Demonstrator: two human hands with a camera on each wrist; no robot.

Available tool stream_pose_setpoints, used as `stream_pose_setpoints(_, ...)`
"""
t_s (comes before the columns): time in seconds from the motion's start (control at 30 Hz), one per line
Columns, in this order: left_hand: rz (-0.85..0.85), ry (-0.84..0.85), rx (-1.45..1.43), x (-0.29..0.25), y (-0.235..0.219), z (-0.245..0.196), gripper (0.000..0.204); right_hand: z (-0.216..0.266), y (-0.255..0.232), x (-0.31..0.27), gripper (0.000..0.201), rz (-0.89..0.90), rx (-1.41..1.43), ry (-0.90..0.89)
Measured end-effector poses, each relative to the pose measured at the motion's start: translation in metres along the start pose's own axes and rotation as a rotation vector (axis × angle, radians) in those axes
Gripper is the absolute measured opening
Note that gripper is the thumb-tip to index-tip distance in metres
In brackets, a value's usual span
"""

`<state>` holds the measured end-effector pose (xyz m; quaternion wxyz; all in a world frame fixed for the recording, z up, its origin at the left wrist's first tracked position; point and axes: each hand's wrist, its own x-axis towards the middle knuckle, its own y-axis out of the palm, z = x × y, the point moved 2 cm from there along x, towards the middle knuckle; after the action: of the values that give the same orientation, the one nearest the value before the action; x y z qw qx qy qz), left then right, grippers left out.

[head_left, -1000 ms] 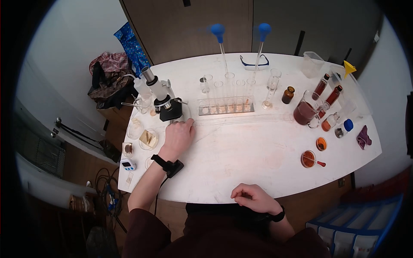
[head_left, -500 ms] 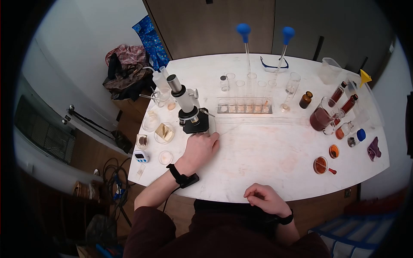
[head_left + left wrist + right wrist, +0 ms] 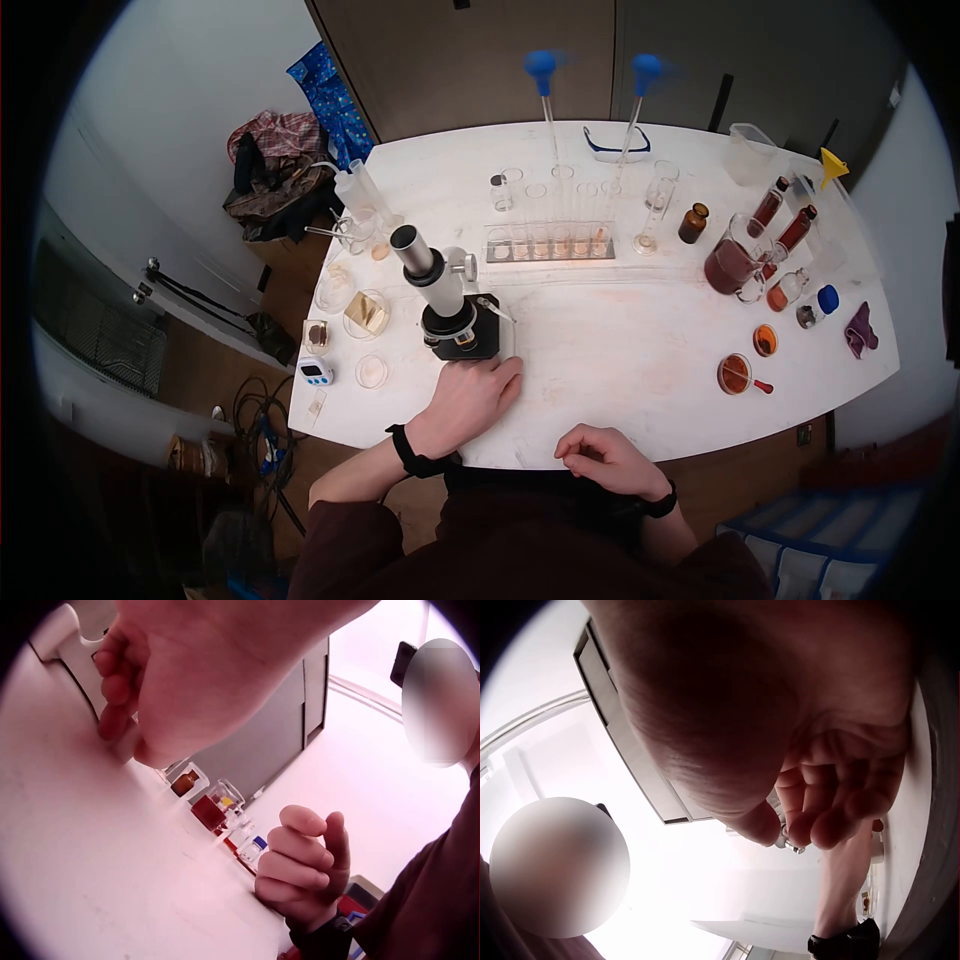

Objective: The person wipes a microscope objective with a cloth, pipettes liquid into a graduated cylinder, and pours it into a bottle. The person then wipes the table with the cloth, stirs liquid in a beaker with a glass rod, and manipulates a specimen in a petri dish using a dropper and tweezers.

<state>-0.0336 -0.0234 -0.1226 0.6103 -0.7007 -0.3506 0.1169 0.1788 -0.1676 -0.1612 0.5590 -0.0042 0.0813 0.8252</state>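
My left hand (image 3: pixel 468 400) grips the near edge of the base of a microscope (image 3: pixel 440 285), which stands upright on the white table (image 3: pixel 600 350). In the left wrist view, that hand's curled fingers (image 3: pixel 116 686) are low at the tabletop, right beside the pale microscope base (image 3: pixel 64 637). The front part of the base is hidden under the hand in the head view. My right hand (image 3: pixel 610 462) hangs loosely curled at the table's front edge, with nothing in it.
Left of the microscope lie petri dishes (image 3: pixel 371 372) and a timer (image 3: pixel 316 372). A test tube rack (image 3: pixel 550 245) with pipettes stands behind. On the right are a jug of dark red liquid (image 3: pixel 730 262), an amber bottle (image 3: pixel 693 223) and a dish with a dropper (image 3: pixel 735 374).
The left hand has drawn the microscope across the table toward the person, away from the dishes at left. The right hand stays at the front edge. The head view has shifted somewhat.
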Motion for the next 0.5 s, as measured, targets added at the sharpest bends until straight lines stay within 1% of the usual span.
stream_pose_setpoints(0.07,-0.006,-0.019,-0.021,-0.003,-0.002,-0.004,0.009,0.004,-0.001,-0.003,0.011,0.059,-0.009,0.014)
stream_pose_setpoints(0.1,-0.006,-0.018,-0.038,-0.003,-0.003,-0.005,0.010,0.010,-0.005,-0.008,0.011,0.027,-0.015,0.016)
stream_pose_setpoints(0.17,-0.018,-0.016,-0.032,-0.004,-0.005,-0.009,0.008,0.035,-0.011,-0.016,0.014,-0.013,-0.260,-0.023)
stream_pose_setpoints(0.2,-0.021,-0.002,-0.044,-0.004,-0.007,-0.011,0.008,0.051,-0.016,-0.023,0.014,-0.029,-0.267,-0.017)
stream_pose_setpoints(0.27,0.004,-0.027,-0.052,-0.006,-0.010,-0.012,0.015,0.089,-0.036,-0.047,0.019,-0.144,-0.423,-0.050)
stream_pose_setpoints(0.3,0.005,-0.012,-0.061,-0.009,-0.009,-0.012,0.015,0.104,-0.047,-0.056,0.022,-0.230,-0.499,-0.107)
stream_pose_setpoints(0.37,-0.077,-0.030,-0.107,-0.016,-0.012,-0.011,0.028,0.139,-0.066,-0.067,0.028,-0.442,-0.744,-0.159)
stream_pose_setpoints(0.4,-0.053,-0.059,-0.149,-0.020,-0.016,-0.011,0.036,0.153,-0.079,-0.068,0.033,-0.568,-0.865,-0.146)
stream_pose_setpoints(0.43,-0.058,-0.050,-0.155,-0.024,-0.022,-0.014,0.036,0.162,-0.098,-0.067,0.036,-0.690,-0.918,-0.089)
stream_pose_setpoints(0.47,-0.052,-0.112,-0.198,-0.030,-0.027,-0.016,0.036,0.166,-0.120,-0.063,0.037,-0.809,-0.985,-0.152)
stream_pose_setpoints(0.5,-0.046,-0.174,-0.239,-0.037,-0.031,-0.016,0.036,0.170,-0.142,-0.061,0.039,-0.911,-1.028,-0.149)
